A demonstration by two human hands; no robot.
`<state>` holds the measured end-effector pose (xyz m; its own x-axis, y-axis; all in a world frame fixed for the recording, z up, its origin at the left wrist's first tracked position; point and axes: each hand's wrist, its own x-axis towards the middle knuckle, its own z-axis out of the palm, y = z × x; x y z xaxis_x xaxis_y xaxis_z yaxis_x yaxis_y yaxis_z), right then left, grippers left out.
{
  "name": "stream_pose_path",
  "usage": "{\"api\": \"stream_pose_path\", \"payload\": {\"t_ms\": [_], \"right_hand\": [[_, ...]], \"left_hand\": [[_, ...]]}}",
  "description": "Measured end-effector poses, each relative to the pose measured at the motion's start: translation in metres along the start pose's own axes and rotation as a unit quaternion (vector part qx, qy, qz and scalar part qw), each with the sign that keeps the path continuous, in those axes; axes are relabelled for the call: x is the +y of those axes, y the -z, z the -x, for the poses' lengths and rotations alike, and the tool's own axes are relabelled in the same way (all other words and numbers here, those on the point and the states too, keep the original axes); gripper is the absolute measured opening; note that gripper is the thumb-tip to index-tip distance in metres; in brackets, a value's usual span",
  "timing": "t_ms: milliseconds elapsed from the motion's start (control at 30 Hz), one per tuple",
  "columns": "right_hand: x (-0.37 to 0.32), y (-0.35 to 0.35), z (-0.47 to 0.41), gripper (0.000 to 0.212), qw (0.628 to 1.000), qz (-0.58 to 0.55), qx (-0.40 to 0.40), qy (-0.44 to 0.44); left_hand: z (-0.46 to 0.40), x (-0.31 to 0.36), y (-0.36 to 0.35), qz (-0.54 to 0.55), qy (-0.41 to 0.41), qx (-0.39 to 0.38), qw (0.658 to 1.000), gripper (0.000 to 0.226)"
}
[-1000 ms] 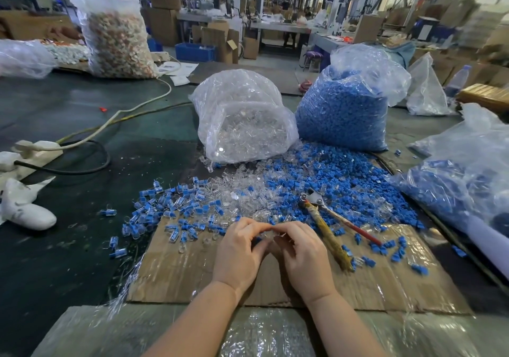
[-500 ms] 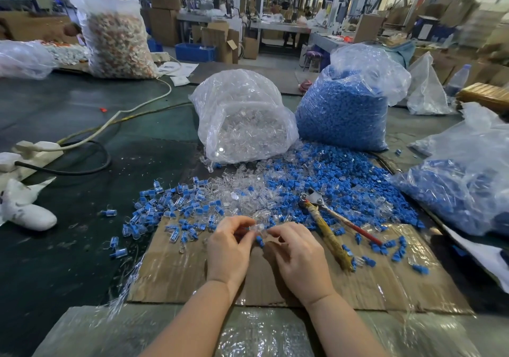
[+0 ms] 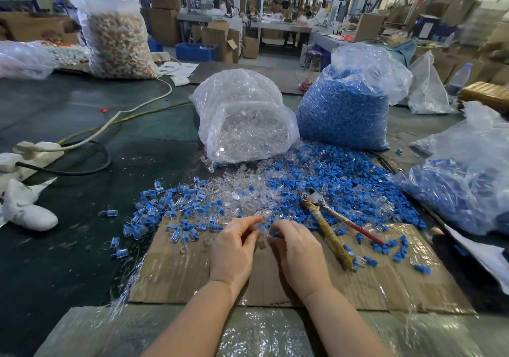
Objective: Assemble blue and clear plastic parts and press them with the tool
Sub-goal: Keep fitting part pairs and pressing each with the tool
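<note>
Your hands have drifted up from the cardboard sheet (image 3: 358, 282) toward the loose heap and parted a little since a second ago: your left hand (image 3: 234, 249) now pinches a clear plastic part (image 3: 263, 228) at its fingertips, and your right hand (image 3: 298, 249), fingers curled, seems to pinch a blue part (image 3: 273, 234), though that piece is mostly hidden. The two look not yet joined, so you are probably mating a fresh pair. The pressing tool (image 3: 327, 225) lies untouched on the bench, just right of your right hand, across the cardboard's far edge. Beyond it stand the bag of clear parts (image 3: 242, 119) and the bag of blue parts (image 3: 347, 108); behind them stretches a workshop of cartons and benches.
</note>
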<state>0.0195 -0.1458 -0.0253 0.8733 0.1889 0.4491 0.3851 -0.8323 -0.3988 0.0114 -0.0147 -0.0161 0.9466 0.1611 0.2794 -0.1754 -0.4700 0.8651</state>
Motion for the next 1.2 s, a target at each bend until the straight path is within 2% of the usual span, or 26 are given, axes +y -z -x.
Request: {"api": "stream_pose_path", "payload": {"t_ms": [100, 400, 500, 667, 800, 1000, 1200], "right_hand": [[0.0029, -0.0002, -0.0006, 0.021, 0.999, -0.024, 0.013, -0.03], [0.0046, 0.0083, 0.0021, 0.01, 0.988, -0.116, 0.034, -0.094], [0.0052, 0.0092, 0.002, 0.009, 0.984, -0.144, 0.037, -0.095], [0.0076, 0.0067, 0.0026, 0.015, 0.975, -0.191, 0.059, -0.1], [0.008, 0.0054, 0.0028, 0.02, 0.963, -0.239, 0.045, -0.117], [0.0095, 0.0036, 0.0022, 0.013, 0.966, -0.232, 0.029, -0.112], [0.0084, 0.0031, 0.0022, 0.013, 0.964, -0.241, 0.033, -0.105]], "left_hand": [[-0.0006, 0.0018, -0.0009, -0.019, -0.025, -0.009, 0.999, 0.021], [0.0019, 0.0035, -0.0032, -0.031, -0.048, -0.038, 0.998, 0.016], [0.0012, 0.0034, -0.0038, -0.021, -0.035, -0.046, 0.998, 0.017], [0.0009, 0.0002, -0.0037, -0.012, 0.016, -0.048, 0.999, 0.031], [-0.0006, -0.0006, -0.0035, 0.007, 0.037, -0.042, 0.998, 0.016], [-0.0022, -0.0005, -0.0036, 0.045, 0.071, -0.047, 0.995, 0.023], [-0.0022, 0.0016, -0.0032, 0.078, 0.087, -0.067, 0.991, 0.015]]}}
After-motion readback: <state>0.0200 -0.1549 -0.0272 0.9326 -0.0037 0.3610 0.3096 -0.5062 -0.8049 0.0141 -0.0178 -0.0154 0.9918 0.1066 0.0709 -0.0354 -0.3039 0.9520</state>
